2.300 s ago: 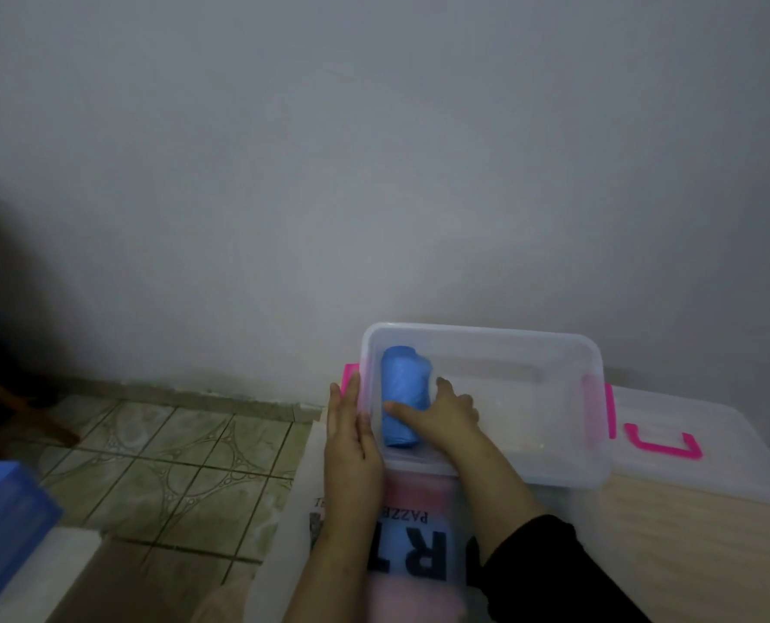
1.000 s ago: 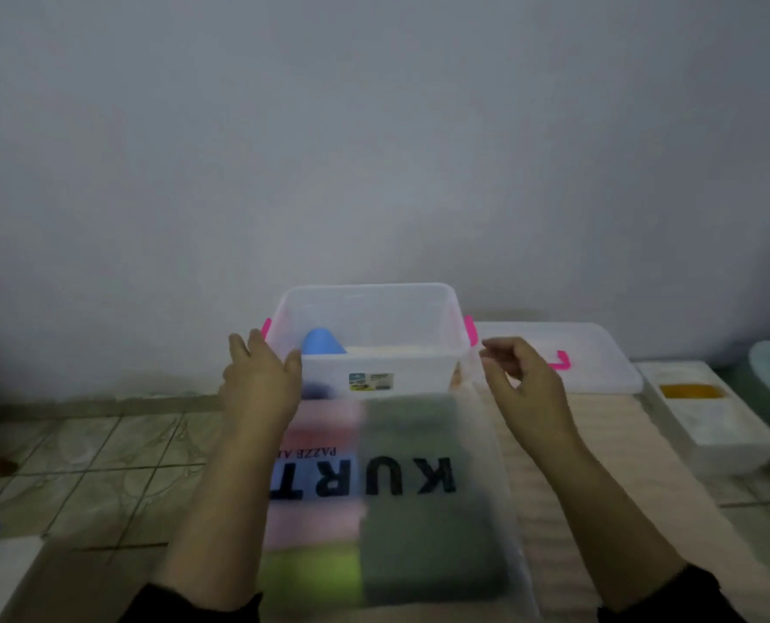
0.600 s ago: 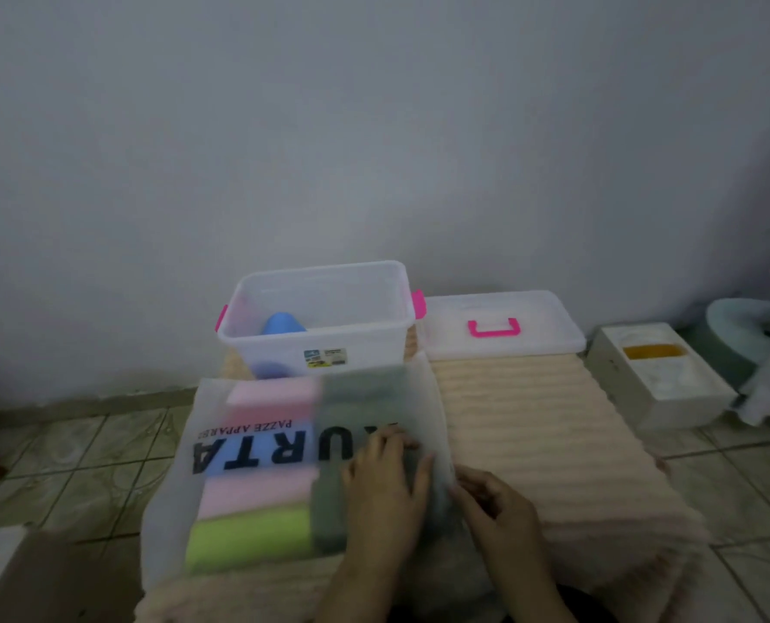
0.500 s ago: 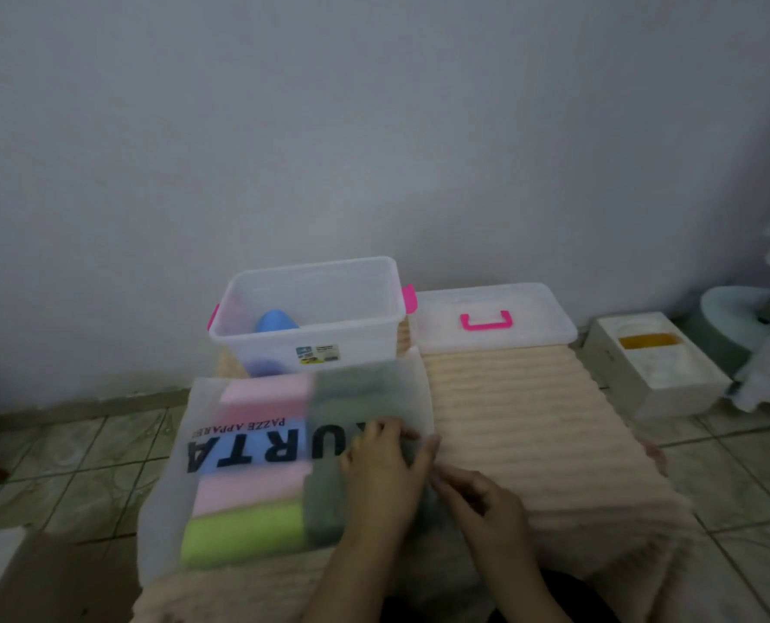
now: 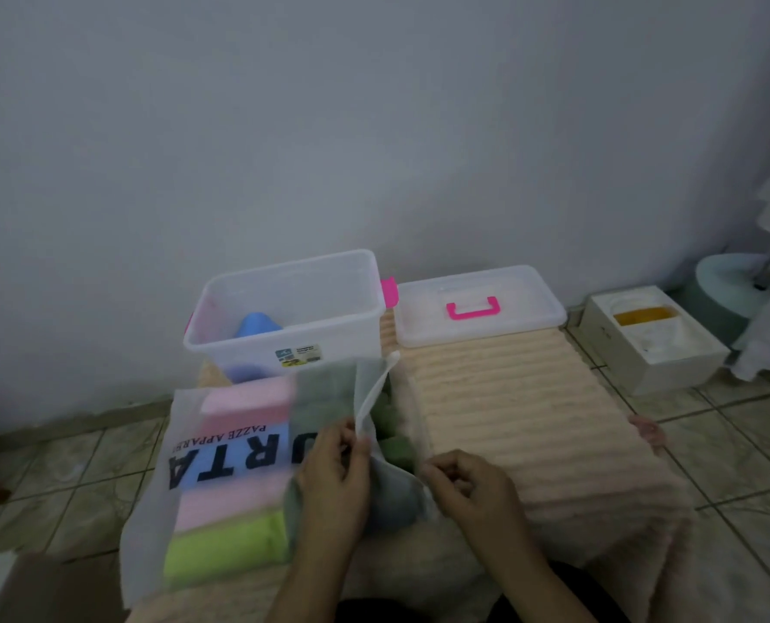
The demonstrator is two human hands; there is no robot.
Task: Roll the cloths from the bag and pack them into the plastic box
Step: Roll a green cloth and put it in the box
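Observation:
A translucent white bag (image 5: 185, 478) with black lettering lies on the ribbed peach mat (image 5: 518, 420); pink, blue, lime and dark green folded cloths (image 5: 244, 402) show through it. My left hand (image 5: 333, 478) pinches the bag's upper edge at its open right side. My right hand (image 5: 468, 485) grips the lower edge, holding the mouth apart. A green cloth (image 5: 396, 447) shows in the opening. The clear plastic box (image 5: 329, 339) with pink latches stands behind the bag and holds one rolled blue cloth (image 5: 257, 326).
The box's clear lid (image 5: 531, 326) with a pink handle lies to the right of the box, by the wall. A white foam tray (image 5: 657, 353) sits on the tiled floor farther right, next to a pale round base (image 5: 725, 281). Tiled floor lies to the left.
My hands left the plastic box and came back to the bag. They now pull its right-side opening apart, where half a second ago they lay on its edge.

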